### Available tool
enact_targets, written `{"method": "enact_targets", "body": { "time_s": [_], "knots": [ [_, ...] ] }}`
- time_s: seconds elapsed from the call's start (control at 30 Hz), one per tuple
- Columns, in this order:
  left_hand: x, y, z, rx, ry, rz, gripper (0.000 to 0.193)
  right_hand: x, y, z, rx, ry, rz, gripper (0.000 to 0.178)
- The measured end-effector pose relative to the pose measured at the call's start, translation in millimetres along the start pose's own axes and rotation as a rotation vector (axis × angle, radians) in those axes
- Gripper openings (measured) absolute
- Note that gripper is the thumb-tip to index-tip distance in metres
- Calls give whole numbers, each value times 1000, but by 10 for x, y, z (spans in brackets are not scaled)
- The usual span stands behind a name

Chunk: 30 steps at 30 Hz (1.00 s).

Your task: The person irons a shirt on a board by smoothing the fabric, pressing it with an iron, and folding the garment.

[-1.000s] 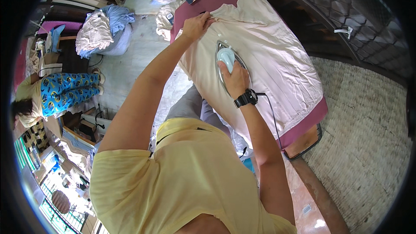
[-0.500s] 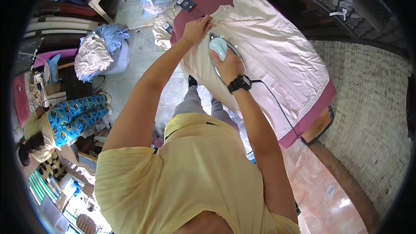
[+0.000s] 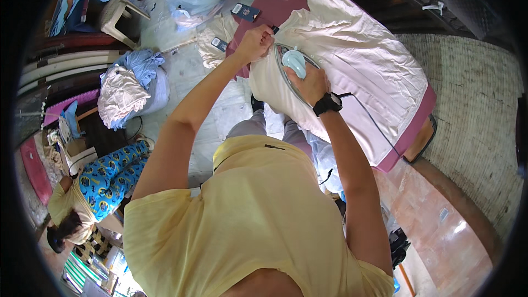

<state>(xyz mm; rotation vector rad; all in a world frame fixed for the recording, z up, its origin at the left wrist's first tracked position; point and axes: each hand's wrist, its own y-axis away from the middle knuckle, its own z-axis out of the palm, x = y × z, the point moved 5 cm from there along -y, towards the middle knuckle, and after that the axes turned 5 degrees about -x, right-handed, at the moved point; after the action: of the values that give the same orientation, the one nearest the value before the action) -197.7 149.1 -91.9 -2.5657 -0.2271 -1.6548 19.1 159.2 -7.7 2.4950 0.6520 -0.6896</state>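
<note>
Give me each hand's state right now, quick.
Left hand: curled closed at the edge of the cream garment; whether it grips that cannot be told.
Right hand: closed, holding the pale blue iron.

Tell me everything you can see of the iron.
The iron has a glossy, pale blue-green top, seemingly plastic, and a silver, metal-looking base tapering to a point. It sits base-down on the cream cloth over the board, tip toward the top of the picture and slightly left. The right hand grips it, hiding its rear. A dark cord emerges from behind the hand and runs to the board's edge; its join with the iron is hidden, as is the underside.
</note>
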Motion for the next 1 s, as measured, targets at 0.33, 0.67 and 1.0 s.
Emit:
{"method": "enact_targets", "body": {
  "time_s": [0.33,0.67,1.0],
  "knots": [
    [-50,-14,1,-72,45,5,17,-51,197,46,102,-3,134,61],
    [-162,-25,6,-96,25,-46,17,-151,245,159,139,-120,191,61],
    [107,105,51,-48,-134,159,23,135,569,-2,223,-56,291,54]
  ]
}}
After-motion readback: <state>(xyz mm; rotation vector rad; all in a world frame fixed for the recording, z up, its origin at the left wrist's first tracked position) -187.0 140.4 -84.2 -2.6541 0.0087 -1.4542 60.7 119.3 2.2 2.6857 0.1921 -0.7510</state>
